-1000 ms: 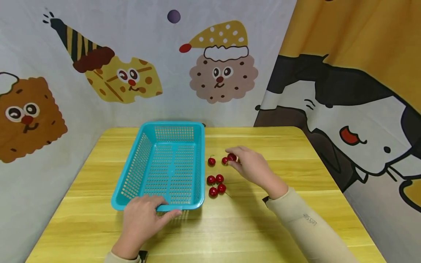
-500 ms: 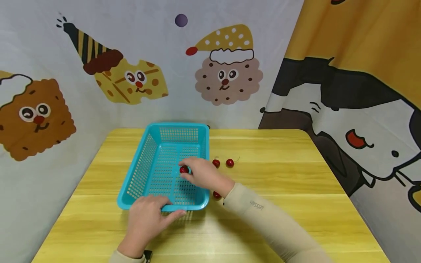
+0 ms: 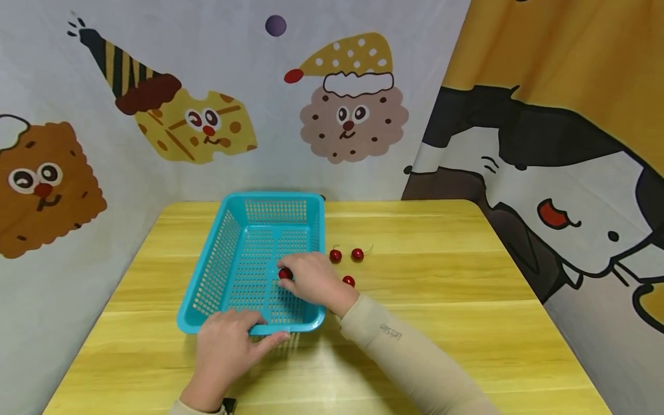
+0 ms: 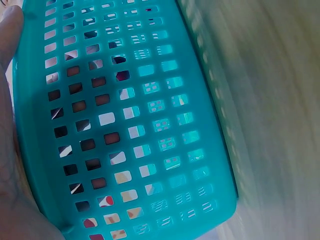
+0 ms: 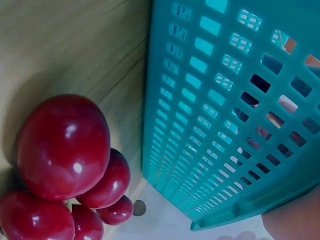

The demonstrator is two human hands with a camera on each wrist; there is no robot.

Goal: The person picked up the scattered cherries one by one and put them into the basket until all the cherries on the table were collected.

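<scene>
Gripping the near rim of a turquoise rectangular plastic basket [image 3: 249, 253] with lattice walls, the left hand [image 3: 225, 349] has its thumb outside and its fingers hooked within. From where I stand, the basket's long axis runs away from the person across the yellow wood-grained table [image 3: 467, 276]. Next along, over the basket's right half, one glossy, round, dark-red cherry [image 3: 285, 274] is pinched between the right hand's [image 3: 311, 279] thumb and fingers, inside the walls; I cannot tell whether it touches the bottom. That hand, arched over the right wall, is nearer to it. Farther right, just beside the basket, lie at least five loose cherries [image 5: 64, 146].
</scene>
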